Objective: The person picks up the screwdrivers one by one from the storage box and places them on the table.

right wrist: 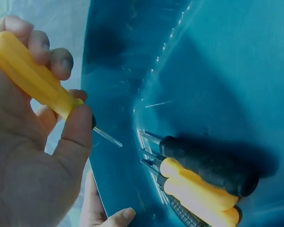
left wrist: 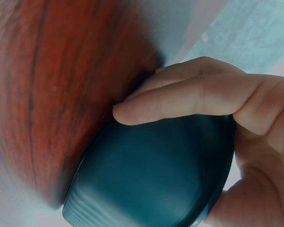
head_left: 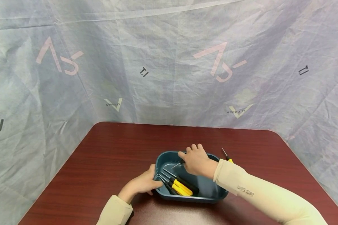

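Observation:
My left hand (head_left: 143,182) grips the left end of a dark teal plastic bin (head_left: 195,199), thumb over the rim and fingers along the outer wall (left wrist: 165,165). Over the bin's far side, my right hand (head_left: 195,161) holds a yellow-handled screwdriver (right wrist: 35,75), its shaft pointing down and left into the bin. Inside lie several screwdrivers, side by side toward the left: a thick black-handled one (right wrist: 206,163), yellow-handled ones (right wrist: 191,182) and a black textured handle (right wrist: 182,213). Their shafts point toward the bin's left end.
Another screwdriver with a yellow handle (head_left: 230,160) lies on the dark red table (head_left: 115,140) beyond the bin's right end, partly hidden by the right sleeve. A grey printed sheet (head_left: 169,62) hangs behind the table.

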`<move>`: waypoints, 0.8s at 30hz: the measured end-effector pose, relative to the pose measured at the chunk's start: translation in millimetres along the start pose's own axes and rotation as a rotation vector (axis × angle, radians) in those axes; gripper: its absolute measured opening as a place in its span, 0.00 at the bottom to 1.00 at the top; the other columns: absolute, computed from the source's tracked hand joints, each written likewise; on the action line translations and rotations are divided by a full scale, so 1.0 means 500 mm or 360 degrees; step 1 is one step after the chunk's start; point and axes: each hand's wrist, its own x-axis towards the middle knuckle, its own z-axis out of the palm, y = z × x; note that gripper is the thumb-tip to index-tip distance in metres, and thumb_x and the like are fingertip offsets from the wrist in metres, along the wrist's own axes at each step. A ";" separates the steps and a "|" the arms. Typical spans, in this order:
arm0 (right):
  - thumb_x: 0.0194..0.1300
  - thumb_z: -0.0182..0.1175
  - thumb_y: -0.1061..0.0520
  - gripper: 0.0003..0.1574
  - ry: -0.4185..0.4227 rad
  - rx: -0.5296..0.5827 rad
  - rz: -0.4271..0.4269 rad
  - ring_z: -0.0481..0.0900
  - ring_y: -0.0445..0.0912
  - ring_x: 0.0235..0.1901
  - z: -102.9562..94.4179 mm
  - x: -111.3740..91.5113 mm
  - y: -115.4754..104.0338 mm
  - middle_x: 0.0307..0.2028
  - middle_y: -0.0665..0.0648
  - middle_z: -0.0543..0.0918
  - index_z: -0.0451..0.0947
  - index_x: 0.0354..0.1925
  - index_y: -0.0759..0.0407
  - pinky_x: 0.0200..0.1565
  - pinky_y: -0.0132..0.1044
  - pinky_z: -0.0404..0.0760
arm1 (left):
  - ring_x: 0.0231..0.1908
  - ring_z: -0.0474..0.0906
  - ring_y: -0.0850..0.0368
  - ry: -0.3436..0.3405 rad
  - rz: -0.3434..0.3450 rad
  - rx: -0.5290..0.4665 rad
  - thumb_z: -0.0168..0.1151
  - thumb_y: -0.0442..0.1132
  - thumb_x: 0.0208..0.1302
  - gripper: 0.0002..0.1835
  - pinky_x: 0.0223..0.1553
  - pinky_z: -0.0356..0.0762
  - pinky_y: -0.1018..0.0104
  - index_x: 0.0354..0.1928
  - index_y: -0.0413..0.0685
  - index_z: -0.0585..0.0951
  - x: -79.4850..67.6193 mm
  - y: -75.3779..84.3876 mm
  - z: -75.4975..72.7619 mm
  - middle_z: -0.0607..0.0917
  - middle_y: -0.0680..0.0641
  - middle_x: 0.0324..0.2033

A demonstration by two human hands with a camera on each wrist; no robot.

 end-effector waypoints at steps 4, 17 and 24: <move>0.61 0.55 0.46 0.23 0.0045 -0.0001 -0.0011 0.62 0.49 0.32 0.000 -0.005 0.005 0.34 0.54 0.73 0.67 0.55 0.44 0.36 0.42 0.60 | 0.24 0.73 0.51 -0.0006 -0.0003 0.0004 0.57 0.36 0.50 0.38 0.19 0.77 0.56 0.59 0.27 0.51 0.001 -0.002 0.001 0.71 0.37 0.38; 0.59 0.58 0.48 0.22 0.0221 -0.0024 -0.0031 0.65 0.50 0.33 -0.013 -0.023 0.029 0.32 0.55 0.74 0.70 0.52 0.48 0.37 0.45 0.62 | 0.23 0.74 0.52 0.0002 0.0005 0.0029 0.57 0.35 0.48 0.37 0.18 0.77 0.57 0.58 0.27 0.52 0.004 -0.007 0.001 0.71 0.39 0.36; 0.58 0.57 0.48 0.19 0.0237 -0.0007 -0.0027 0.64 0.50 0.33 -0.019 -0.030 0.040 0.30 0.54 0.72 0.70 0.49 0.48 0.35 0.44 0.61 | 0.23 0.73 0.53 0.0024 0.0018 0.0064 0.57 0.34 0.48 0.38 0.17 0.77 0.57 0.58 0.27 0.52 0.002 -0.004 0.002 0.72 0.39 0.34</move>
